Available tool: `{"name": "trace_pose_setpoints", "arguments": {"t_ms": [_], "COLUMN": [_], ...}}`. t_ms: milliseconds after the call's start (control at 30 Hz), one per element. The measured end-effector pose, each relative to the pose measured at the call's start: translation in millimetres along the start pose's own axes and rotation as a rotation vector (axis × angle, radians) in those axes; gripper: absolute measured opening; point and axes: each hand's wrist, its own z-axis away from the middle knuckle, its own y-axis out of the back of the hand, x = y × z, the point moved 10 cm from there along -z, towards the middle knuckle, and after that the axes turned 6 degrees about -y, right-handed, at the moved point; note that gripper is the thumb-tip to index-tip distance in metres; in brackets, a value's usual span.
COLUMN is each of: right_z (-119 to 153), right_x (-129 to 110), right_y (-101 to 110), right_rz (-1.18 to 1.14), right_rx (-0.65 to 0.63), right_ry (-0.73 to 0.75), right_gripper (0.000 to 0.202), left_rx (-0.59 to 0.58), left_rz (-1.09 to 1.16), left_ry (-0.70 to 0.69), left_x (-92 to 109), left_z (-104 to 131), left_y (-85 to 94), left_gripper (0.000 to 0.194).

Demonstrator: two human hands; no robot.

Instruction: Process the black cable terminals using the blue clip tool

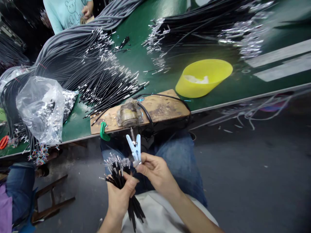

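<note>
My left hand (pixel 122 191) is wrapped round a bundle of thin black cables (pixel 119 173), their silvery tips pointing up and their lengths hanging below the fist. My right hand (pixel 155 171) is closed in a pinch at the lower end of a light-blue clothespin (pixel 135 147). A small pale bit shows at its fingertips, too small to name. The clothespin's spread upper arms sit at a metal shaft (pixel 132 132), which sticks out from a small, grimy motor (pixel 129 115). That motor is mounted on a wooden board (pixel 165 105) at the table edge.
On the green table (pixel 136 61) lie grey cables (pixel 60 42) with black, silver-tipped ends, and more black cables (pixel 189 26). A yellow container (pixel 204 79) stands right of the board, a plastic bag (pixel 41 110) left. A green clamp (pixel 104 131) grips the edge. Another person (pixel 65 14) is opposite.
</note>
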Motion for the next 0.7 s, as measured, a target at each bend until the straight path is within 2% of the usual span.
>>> {"name": "trace_pose_setpoints", "arguments": {"t_ms": [67, 133, 267, 300, 333, 367, 400, 533, 600, 700], "right_z": [1.2, 4.8, 33.5, 40.6, 42.5, 38.6, 30.3, 2.5, 0.3, -6.4], "right_x": [4.8, -1.9, -48.1, -55.4, -58.2, -56.7, -50.9, -3.4, 12.3, 16.3], "right_y": [-1.9, -0.6, 2.2, -0.4, -2.8, -3.9, -4.0, -14.1, -18.6, -13.0], "right_rz": [-0.011, 0.072, 0.429, 0.489, 0.511, 0.487, 0.416, -0.071, -0.198, -0.219], "right_rx": [0.002, 0.044, 0.246, 0.26, 0.235, 0.179, 0.1, -0.235, -0.303, -0.281], "right_ry": [-0.02, 0.082, 0.634, 0.737, 0.776, 0.741, 0.641, 0.014, -0.198, -0.315], "right_gripper": [0.039, 0.034, 0.017, 0.015, 0.015, 0.015, 0.016, 0.032, 0.037, 0.037], "left_rx": [0.026, 0.05, 0.047, 0.035, 0.021, 0.008, 0.0, -0.02, -0.029, -0.003], "left_rz": [-0.023, -0.04, -0.063, -0.064, -0.064, -0.064, -0.065, -0.086, -0.109, -0.137], "left_ry": [-0.043, -0.071, -0.058, -0.046, -0.038, -0.036, -0.043, -0.108, -0.137, -0.173], "left_x": [4.9, 8.1, 5.1, 3.0, 1.3, 0.6, 1.2, 12.4, 19.4, 28.8], "left_z": [0.3, 0.4, -0.6, -1.4, -2.6, -4.2, -6.3, -14.2, -14.4, -8.3], "left_y": [2.8, 5.1, 4.6, 3.7, 3.0, 2.7, 2.8, 2.7, 0.6, 1.1], "left_gripper": [0.043, 0.04, 0.041, 0.043, 0.046, 0.048, 0.049, 0.04, 0.036, 0.025]}}
